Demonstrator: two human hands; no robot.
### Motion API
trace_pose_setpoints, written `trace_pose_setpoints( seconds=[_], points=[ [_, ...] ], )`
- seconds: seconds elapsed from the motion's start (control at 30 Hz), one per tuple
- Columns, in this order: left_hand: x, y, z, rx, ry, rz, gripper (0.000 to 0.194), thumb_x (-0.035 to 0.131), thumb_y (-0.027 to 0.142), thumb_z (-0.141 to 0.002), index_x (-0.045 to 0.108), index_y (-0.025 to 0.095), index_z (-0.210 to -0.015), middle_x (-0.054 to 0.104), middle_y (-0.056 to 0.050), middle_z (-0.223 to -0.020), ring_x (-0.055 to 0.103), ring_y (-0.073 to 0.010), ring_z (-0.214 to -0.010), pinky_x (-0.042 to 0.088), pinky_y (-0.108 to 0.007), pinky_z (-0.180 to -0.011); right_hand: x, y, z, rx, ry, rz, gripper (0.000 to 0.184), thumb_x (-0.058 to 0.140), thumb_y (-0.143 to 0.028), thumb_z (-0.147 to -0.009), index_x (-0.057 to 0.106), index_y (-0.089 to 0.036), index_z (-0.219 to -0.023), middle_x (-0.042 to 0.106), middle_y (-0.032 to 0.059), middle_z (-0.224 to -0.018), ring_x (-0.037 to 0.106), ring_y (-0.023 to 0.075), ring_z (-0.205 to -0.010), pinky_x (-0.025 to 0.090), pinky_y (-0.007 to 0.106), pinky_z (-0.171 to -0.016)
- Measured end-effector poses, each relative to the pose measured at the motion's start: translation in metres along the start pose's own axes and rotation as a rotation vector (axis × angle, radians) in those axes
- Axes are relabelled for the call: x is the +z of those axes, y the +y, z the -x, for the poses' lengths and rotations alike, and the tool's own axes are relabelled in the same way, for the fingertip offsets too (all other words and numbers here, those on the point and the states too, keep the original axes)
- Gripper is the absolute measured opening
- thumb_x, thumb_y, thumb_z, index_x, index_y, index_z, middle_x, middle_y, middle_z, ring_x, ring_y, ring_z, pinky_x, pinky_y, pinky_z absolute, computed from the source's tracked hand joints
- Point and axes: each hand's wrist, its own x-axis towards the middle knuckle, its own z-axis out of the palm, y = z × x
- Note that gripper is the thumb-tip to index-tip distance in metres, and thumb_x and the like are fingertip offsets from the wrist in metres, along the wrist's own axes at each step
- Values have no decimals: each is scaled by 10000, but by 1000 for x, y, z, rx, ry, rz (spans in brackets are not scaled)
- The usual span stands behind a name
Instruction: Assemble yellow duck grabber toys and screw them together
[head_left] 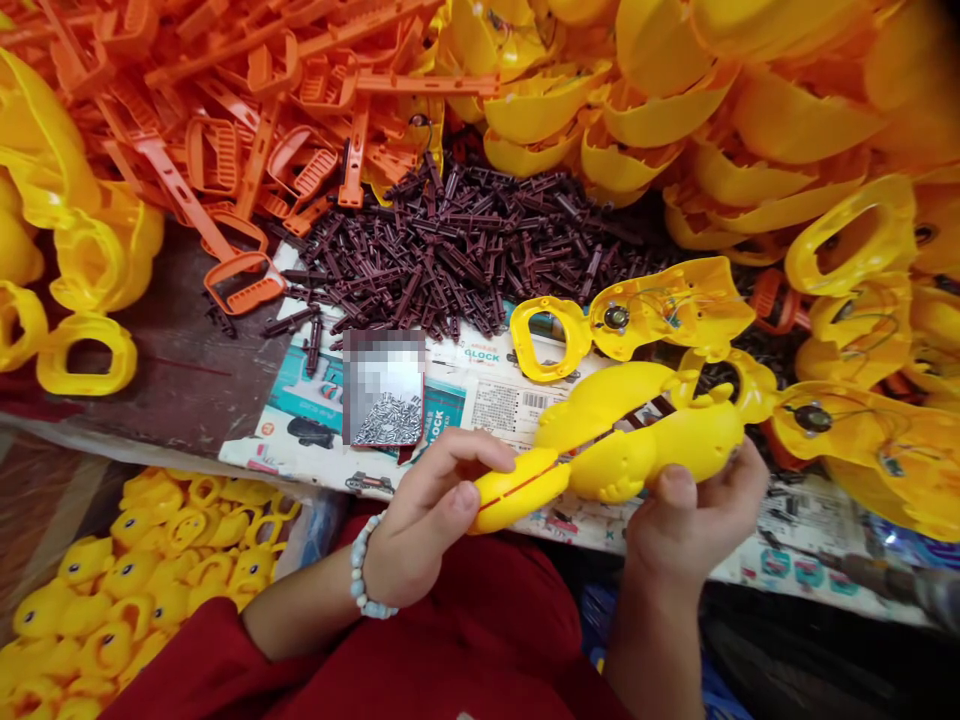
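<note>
A yellow plastic toy duck shell (637,455) hangs between my two hands above the table's front edge. Its two halves sit together with a gap along the seam, where dark brown parts show inside. My left hand (420,530), with a beaded bracelet at the wrist, pinches the narrow rounded end of the shell between thumb and fingers. Around the wider end, my right hand (697,505) is closed from below, thumb on the near side. Just behind lie an open yellow half shell (667,310) with a round speaker and wires, and a small tray of tiny metal screws (388,420).
Dark brown plastic pieces (465,250) are heaped mid-table. Orange handled parts (225,150) pile up at the back left, stacked yellow shells (675,110) at the back right. More wired half shells (862,450) lie rightward. A container of yellow ducks (150,580) stands lower left.
</note>
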Motion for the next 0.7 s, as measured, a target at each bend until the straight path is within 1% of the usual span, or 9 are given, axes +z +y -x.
trace_pose_setpoints(
  seconds=[0.07,0.17,0.23,0.3,0.37,0.43,0.5,0.57,0.7],
  points=[
    [-1,-1,-1,23,-21,-61,259,542,431,-860,517,234,-1026,526,-59,-980,540,-165,-825,455,-266,-693,3,-4,2,-16,-7,13,633,672,-327,-749,389,-39,-1236,439,150,-1226,495,190,-1101,413,273,-975],
    [-3,-2,-5,44,59,-279,336,703,333,-750,502,231,-999,543,-22,-892,530,-128,-720,436,-217,-613,6,-6,3,-22,-58,18,649,680,-319,-760,356,-64,-1261,396,145,-1270,459,172,-1151,396,242,-987],
    [-5,-2,-8,66,119,-469,291,692,258,-757,537,225,-1001,579,-13,-862,549,-130,-713,444,-222,-629,7,-5,3,-1,-102,12,682,694,-327,-755,336,-83,-1282,358,146,-1302,420,175,-1195,382,244,-1001],
    [-6,-4,-9,129,164,-590,226,649,218,-787,577,220,-1001,615,-18,-876,578,-144,-752,460,-240,-681,7,-4,1,7,-75,-6,702,719,-341,-745,336,-99,-1280,337,143,-1315,379,179,-1230,360,251,-1024],
    [-8,-10,-9,216,223,-608,199,638,196,-791,605,221,-986,627,-22,-897,588,-154,-803,464,-256,-738,8,-4,2,-4,15,-40,694,729,-388,-754,342,-118,-1262,358,135,-1291,377,176,-1228,376,249,-1010],
    [-8,-19,-6,285,282,-503,210,651,211,-780,611,222,-986,614,-22,-887,574,-159,-827,461,-264,-761,11,-7,7,28,41,-108,632,651,-484,-828,339,-152,-1267,396,121,-1253,426,175,-1182,432,259,-949],
    [-6,-29,-4,317,319,-313,223,649,286,-783,598,226,-991,587,-22,-872,550,-162,-830,466,-267,-744,16,-12,16,99,-71,-176,528,523,-549,-905,375,-192,-1265,451,104,-1207,497,179,-1100,482,279,-883],
    [-3,-33,-3,300,307,-166,248,631,358,-790,574,225,-991,574,-28,-869,549,-166,-820,483,-266,-703,22,-17,28,167,-249,-207,407,522,-513,-920,497,-201,-1180,537,85,-1093,569,183,-967,520,278,-808],
    [-4,-26,-7,110,171,-192,225,636,298,-801,552,197,-984,617,-67,-932,609,-190,-869,509,-291,-750,27,-23,39,216,-485,-150,182,633,-301,-867,640,-166,-988,607,73,-930,606,193,-824,540,275,-755]
  ],
)
